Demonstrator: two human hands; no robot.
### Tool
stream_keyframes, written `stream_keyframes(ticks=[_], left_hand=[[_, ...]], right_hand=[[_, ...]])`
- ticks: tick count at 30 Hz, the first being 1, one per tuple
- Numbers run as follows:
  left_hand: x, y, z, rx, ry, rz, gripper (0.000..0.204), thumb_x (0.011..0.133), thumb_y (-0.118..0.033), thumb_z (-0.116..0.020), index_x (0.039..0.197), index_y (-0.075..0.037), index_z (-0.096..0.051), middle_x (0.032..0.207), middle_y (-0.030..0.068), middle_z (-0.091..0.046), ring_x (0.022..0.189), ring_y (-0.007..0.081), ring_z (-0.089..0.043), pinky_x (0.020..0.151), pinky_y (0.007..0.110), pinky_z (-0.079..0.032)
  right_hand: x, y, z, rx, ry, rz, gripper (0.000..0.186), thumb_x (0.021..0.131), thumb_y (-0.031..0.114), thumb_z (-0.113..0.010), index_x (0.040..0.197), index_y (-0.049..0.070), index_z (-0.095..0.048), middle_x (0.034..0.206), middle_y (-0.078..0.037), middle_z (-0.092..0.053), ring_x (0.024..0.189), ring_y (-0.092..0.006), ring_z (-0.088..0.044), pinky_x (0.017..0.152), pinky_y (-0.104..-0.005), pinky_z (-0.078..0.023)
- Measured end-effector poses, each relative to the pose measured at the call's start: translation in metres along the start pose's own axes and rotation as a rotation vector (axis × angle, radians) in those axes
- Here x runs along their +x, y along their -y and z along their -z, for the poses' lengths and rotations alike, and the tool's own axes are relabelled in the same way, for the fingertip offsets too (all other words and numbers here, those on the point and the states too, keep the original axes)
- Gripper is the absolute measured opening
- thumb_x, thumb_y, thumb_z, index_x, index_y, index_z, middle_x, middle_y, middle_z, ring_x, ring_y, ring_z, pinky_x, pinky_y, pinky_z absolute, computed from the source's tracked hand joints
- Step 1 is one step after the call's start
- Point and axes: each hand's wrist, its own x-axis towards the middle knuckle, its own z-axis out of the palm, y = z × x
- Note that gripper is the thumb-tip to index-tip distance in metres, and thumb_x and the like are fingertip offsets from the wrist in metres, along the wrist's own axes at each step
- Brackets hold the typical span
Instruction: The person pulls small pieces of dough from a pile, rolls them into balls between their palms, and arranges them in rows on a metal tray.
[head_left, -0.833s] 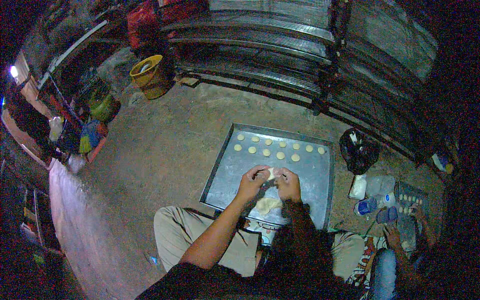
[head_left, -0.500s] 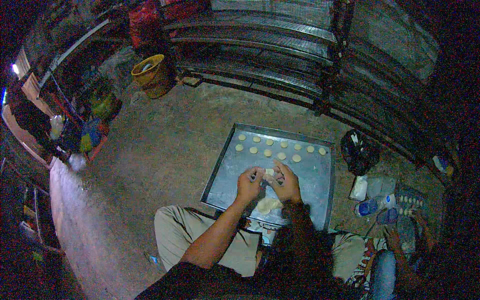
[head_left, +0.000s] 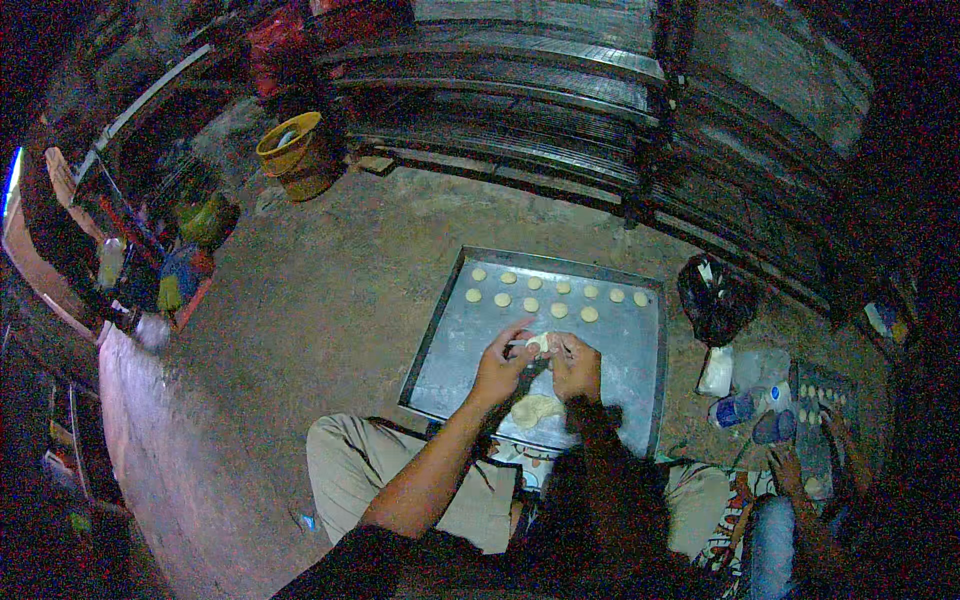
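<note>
My left hand (head_left: 505, 360) and my right hand (head_left: 576, 367) meet over a large metal tray (head_left: 657, 380), both closed on a small pale piece of dough (head_left: 541, 344) between their fingertips; my left forefinger reaches upward past it. A larger flattened lump of dough (head_left: 536, 408) lies on the tray just below my hands. Toward the tray's far side, several small round dough discs (head_left: 531, 304) lie in two rows.
A co-worker's hand (head_left: 785, 470) and smaller tray (head_left: 840, 380) with dough pieces are at right, near containers (head_left: 733, 410), a white pack (head_left: 716, 370) and black bag (head_left: 715, 300). Metal racks (head_left: 500, 90) span the back; a yellow bucket (head_left: 295, 165) and clutter (head_left: 185, 270) stand left.
The fingers of both hands have shifted around the small piece: the right forefinger, raised half a second ago, is now bent down, while left fingers have lifted. The discs look unchanged.
</note>
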Motion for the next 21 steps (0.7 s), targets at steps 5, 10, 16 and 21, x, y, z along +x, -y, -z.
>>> stream_keyframes(ticks=[5, 10, 16, 21], left_hand=[[0.010, 0.010, 0.014, 0.162, -0.019, -0.028, 0.021, 0.094, -0.020, -0.065, 0.104, -0.002, -0.070, 0.090, 0.0094, -0.071, 0.085, 0.0180, -0.068, 0.077, 0.031, -0.053], [0.012, 0.002, 0.022, 0.327, -0.079, -0.034, 0.021, 0.095, -0.019, -0.063, 0.095, 0.001, -0.070, 0.084, 0.0061, -0.071, 0.078, 0.0146, -0.066, 0.073, 0.030, -0.051], [0.004, 0.003, 0.022, 0.430, 0.170, 0.017, 0.027, 0.099, -0.020, -0.054, 0.098, 0.001, -0.070, 0.083, 0.0045, -0.070, 0.075, 0.0104, -0.060, 0.069, 0.028, -0.049], [-0.003, -0.014, 0.002, -0.055, 0.200, 0.322, 0.026, 0.098, -0.026, -0.060, 0.104, -0.003, -0.069, 0.078, 0.0037, -0.067, 0.065, 0.0119, -0.059, 0.056, 0.028, -0.047]], right_hand=[[0.003, -0.005, 0.001, 0.571, 0.301, -0.138, 0.025, 0.097, 0.018, -0.053, 0.109, 0.006, -0.071, 0.094, -0.008, -0.073, 0.078, -0.0146, -0.066, 0.066, -0.0293, -0.052], [0.000, 0.021, 0.014, 0.257, 0.328, -0.068, 0.016, 0.088, 0.013, -0.069, 0.102, 0.007, -0.073, 0.087, -0.006, -0.072, 0.069, -0.0138, -0.063, 0.068, -0.0294, -0.053], [0.000, 0.041, 0.020, 0.297, 0.229, -0.001, 0.039, 0.070, 0.018, -0.087, 0.104, 0.006, -0.071, 0.093, -0.005, -0.066, 0.072, -0.0111, -0.062, 0.065, -0.0275, -0.053], [0.008, 0.023, 0.034, 0.104, 0.178, 0.164, 0.038, 0.065, 0.012, -0.085, 0.100, 0.006, -0.069, 0.090, -0.006, -0.059, 0.067, -0.0146, -0.058, 0.061, -0.0298, -0.052]])
